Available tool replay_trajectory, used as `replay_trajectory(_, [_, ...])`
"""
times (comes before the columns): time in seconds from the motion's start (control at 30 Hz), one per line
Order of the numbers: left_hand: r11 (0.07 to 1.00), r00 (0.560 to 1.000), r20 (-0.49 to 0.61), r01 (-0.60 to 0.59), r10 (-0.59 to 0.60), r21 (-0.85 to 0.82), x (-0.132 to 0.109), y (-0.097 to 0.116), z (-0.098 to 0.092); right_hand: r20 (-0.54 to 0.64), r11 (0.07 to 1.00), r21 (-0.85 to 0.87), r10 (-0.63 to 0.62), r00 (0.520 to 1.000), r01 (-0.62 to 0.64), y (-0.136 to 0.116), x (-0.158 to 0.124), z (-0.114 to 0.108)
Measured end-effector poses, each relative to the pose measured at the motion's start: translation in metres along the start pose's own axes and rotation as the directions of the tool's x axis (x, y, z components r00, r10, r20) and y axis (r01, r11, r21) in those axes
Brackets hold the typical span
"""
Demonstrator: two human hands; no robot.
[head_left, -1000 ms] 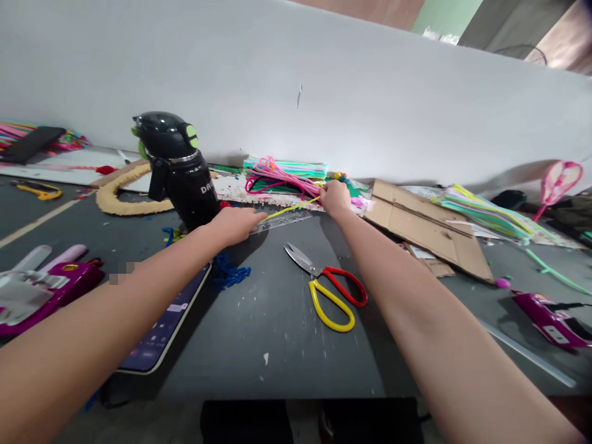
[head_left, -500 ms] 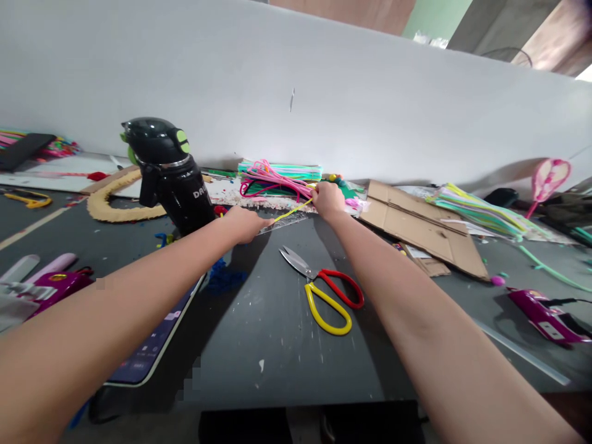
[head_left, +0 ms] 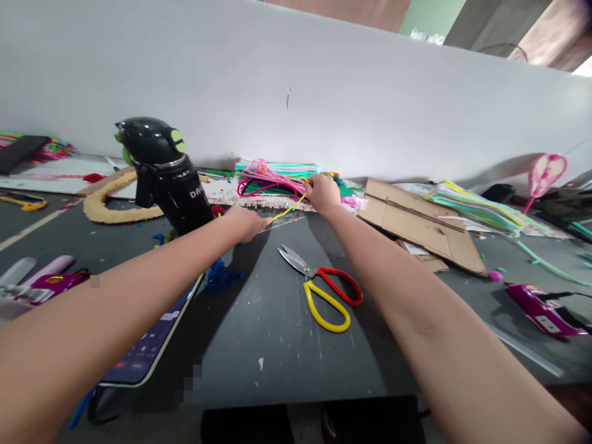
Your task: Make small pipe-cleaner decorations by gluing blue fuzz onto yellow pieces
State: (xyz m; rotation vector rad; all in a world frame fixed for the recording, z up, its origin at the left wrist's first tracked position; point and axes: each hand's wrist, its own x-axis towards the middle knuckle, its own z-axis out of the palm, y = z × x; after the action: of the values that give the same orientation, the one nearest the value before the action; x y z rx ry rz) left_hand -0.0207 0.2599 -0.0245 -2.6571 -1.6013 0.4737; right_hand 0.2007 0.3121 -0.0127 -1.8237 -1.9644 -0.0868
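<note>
A thin yellow pipe cleaner [head_left: 290,209] stretches between my two hands at the back of the grey table. My left hand [head_left: 248,224] is closed on its near end, low by the tabletop. Higher and to the right, my right hand [head_left: 323,193] pinches the far end; its fingertips are partly hidden. Beneath the strand lies a clear ruler [head_left: 287,223]. Just behind is a bundle of pink pipe cleaners [head_left: 268,172]. Scissors [head_left: 300,262] with one red and one yellow handle lie spread on the table between my forearms.
A black bottle [head_left: 178,194] stands left of my left hand, near a beige ring [head_left: 99,213]. A tablet [head_left: 152,345] lies under my left forearm. To the right are flattened cardboard [head_left: 416,225], pastel pipe cleaners [head_left: 472,206] and a purple glue gun [head_left: 541,308]. A white wall [head_left: 370,117] rises behind.
The view has shifted slightly, moving everything a little left. My right hand has drawn slightly toward my left, and the yellow strand bends a bit more. Both hands keep their hold.
</note>
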Motion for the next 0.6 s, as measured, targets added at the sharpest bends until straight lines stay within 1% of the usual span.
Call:
replay_trajectory(0.03, [0.998, 0.998, 0.055, 0.016, -0.02, 0.058, -0.001, 0.003, -0.002, -0.019, 0.999, 0.017, -0.028, 0.999, 0.028, -0.005, 0.001, -0.002])
replay_trajectory(0.1, [0.99, 0.995, 0.098, 0.012, -0.026, 0.14, -0.003, 0.008, -0.005, -0.054, 0.993, 0.065, -0.097, 0.994, 0.101, -0.019, 0.001, -0.007])
replay_trajectory(0.2, [0.982, 0.997, 0.078, -0.017, 0.003, 0.188, -0.007, 0.013, -0.007, -0.092, 0.955, 0.172, -0.231, 0.969, 0.244, -0.048, 0.001, -0.014])
replay_trajectory(0.3, [0.986, 0.999, 0.031, -0.018, 0.013, 0.165, -0.009, 0.013, -0.004, -0.118, 0.862, 0.305, -0.387, 0.914, 0.405, -0.08, -0.002, -0.018])
replay_trajectory(0.33, [0.988, 1.0, 0.012, -0.014, 0.013, 0.155, -0.009, 0.014, -0.003, -0.103, 0.826, 0.356, -0.431, 0.897, 0.438, -0.09, -0.004, -0.017])
replay_trajectory(0.37, [0.989, 1.0, -0.004, -0.009, 0.01, 0.147, -0.009, 0.014, -0.002, -0.069, 0.796, 0.417, -0.454, 0.888, 0.439, -0.098, -0.006, -0.015])
replay_trajectory(0.43, [0.99, 1.0, -0.025, -0.002, 0.006, 0.139, -0.009, 0.014, -0.001, 0.031, 0.735, 0.567, -0.47, 0.882, 0.371, -0.109, -0.012, -0.01])
replay_trajectory(0.53, [0.993, 0.999, -0.044, 0.002, 0.003, 0.122, -0.008, 0.016, 0.001, 0.183, 0.6, 0.786, -0.456, 0.871, 0.149, -0.114, -0.019, -0.002])
replay_trajectory(0.6, [0.995, 0.999, -0.054, 0.002, 0.003, 0.104, -0.008, 0.017, 0.003, 0.241, 0.502, 0.865, -0.409, 0.88, -0.004, -0.11, -0.018, -0.001])
